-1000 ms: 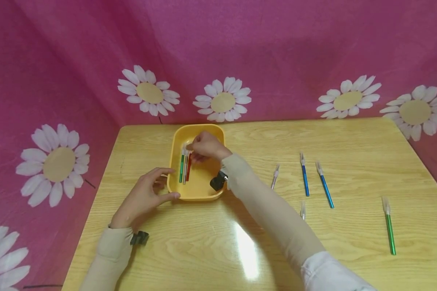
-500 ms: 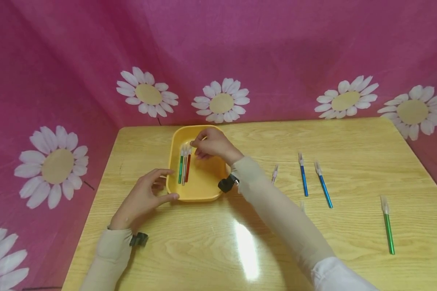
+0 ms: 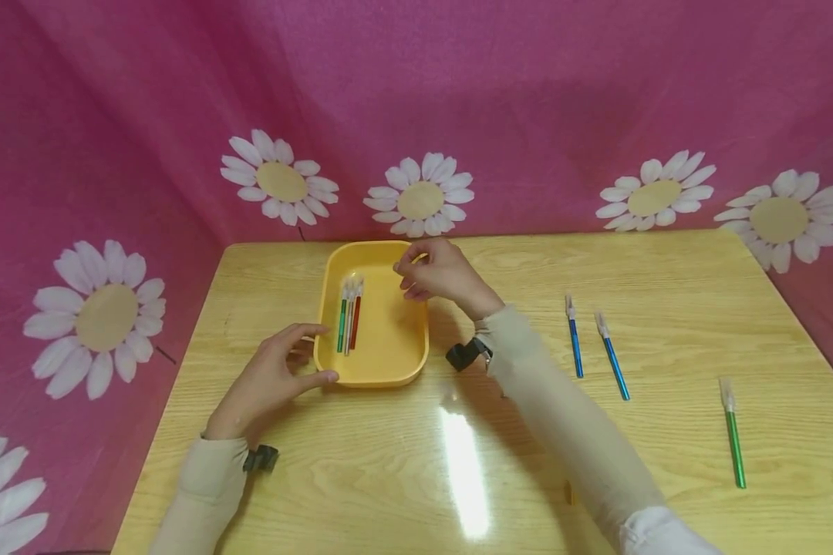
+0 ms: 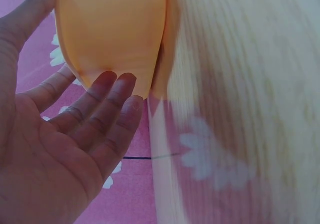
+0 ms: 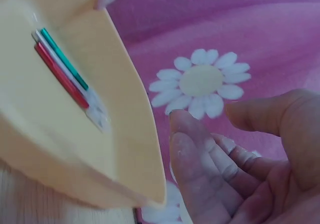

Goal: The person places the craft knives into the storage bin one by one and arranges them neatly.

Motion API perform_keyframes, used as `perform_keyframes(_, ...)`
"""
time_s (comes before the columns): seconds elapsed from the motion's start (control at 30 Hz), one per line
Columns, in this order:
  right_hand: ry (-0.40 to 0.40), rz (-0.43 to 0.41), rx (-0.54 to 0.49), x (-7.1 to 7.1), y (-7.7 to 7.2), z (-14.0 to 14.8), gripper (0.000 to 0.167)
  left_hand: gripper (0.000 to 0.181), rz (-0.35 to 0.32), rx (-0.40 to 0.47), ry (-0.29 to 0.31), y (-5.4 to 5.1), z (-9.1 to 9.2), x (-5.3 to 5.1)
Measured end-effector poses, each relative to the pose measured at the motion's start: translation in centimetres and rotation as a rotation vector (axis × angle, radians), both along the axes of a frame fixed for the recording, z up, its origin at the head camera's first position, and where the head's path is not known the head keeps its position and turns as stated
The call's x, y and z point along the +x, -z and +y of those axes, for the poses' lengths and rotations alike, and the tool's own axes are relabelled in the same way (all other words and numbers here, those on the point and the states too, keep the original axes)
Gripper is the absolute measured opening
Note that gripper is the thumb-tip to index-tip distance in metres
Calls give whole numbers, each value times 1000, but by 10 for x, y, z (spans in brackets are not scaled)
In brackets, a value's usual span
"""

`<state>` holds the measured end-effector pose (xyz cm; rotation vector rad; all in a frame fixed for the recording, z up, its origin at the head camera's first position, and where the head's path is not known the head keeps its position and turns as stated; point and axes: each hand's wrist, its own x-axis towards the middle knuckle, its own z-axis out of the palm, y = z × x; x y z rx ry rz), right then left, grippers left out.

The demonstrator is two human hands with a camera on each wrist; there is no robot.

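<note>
A yellow plastic tray (image 3: 396,362) stands on the table. Three slim pen-like tools with clear caps, one green (image 3: 342,327), one silver (image 3: 349,331) and one red (image 3: 356,324), lie side by side along its left part. My left hand (image 3: 271,378) touches the tray's near left corner, thumb at the front edge and fingers against the left wall; the left wrist view shows these fingers (image 4: 107,114) loosely extended. Over the tray's far right rim hovers my right hand (image 3: 444,274). In the right wrist view its thumb (image 5: 260,115) stands apart from the fingers, holding nothing.
On the right of the wooden table (image 3: 500,270) lie two blue capped tools (image 3: 575,339) (image 3: 615,362) and a green one (image 3: 734,439). Part of a small orange item (image 3: 571,492) shows beside the right forearm. A pink flowered cloth (image 3: 527,116) hangs behind.
My right hand has drawn back from the tools in the tray, moving right to the rim. Its forearm now covers other tools on the table. My left hand stays at the tray.
</note>
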<state>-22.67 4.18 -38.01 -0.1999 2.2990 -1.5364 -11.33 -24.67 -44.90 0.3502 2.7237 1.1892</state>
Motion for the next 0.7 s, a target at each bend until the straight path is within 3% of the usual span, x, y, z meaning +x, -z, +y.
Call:
perform_keyframes(0.33, 51, 29, 22, 3, -1, 36, 18, 72, 10, -2, 8, 0, 0, -2)
perform_keyframes(0.57, 96, 19, 21, 7, -1, 71, 23, 75, -56, -13, -23, 0, -1, -2)
perform_keyframes(0.7, 116, 38, 39, 12, 0, 93, 27, 76, -59, -12, -23, 0, -1, -1)
